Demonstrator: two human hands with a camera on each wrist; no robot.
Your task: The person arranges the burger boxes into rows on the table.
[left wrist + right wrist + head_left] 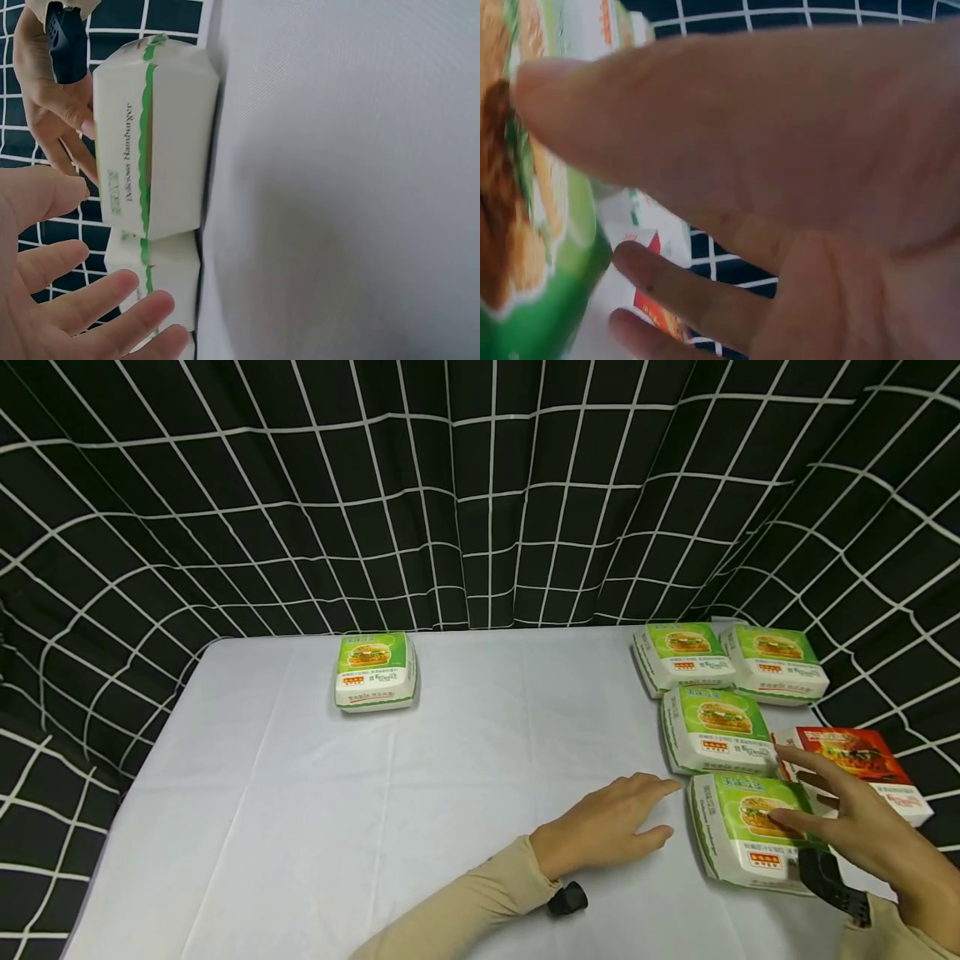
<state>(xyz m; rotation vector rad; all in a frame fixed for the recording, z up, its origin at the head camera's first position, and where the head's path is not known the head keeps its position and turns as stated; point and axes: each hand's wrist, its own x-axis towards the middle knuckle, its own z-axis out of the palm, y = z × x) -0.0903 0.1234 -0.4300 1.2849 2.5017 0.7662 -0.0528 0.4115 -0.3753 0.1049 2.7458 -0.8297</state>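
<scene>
Nearest to me on the right lies a green-and-white hamburger box (757,835), its lid printed with a burger. My left hand (611,827) hovers just left of it, fingers spread and holding nothing; the left wrist view shows the box's white side (180,150) beyond the fingers. Over the box's right part reaches my right hand (862,810), thumb above the lid and fingers loosely extended toward a red hamburger box (855,756). That red box is partly hidden behind the right hand. A second green box (720,727) sits directly behind the front one.
Two more green boxes, one at the back (682,656) and one beside it (776,664), complete the right-hand group. Another green box (375,670) stands alone at the back left. A white cloth (300,810) covers the table, and a black curtain with white grid lines (480,485) surrounds it.
</scene>
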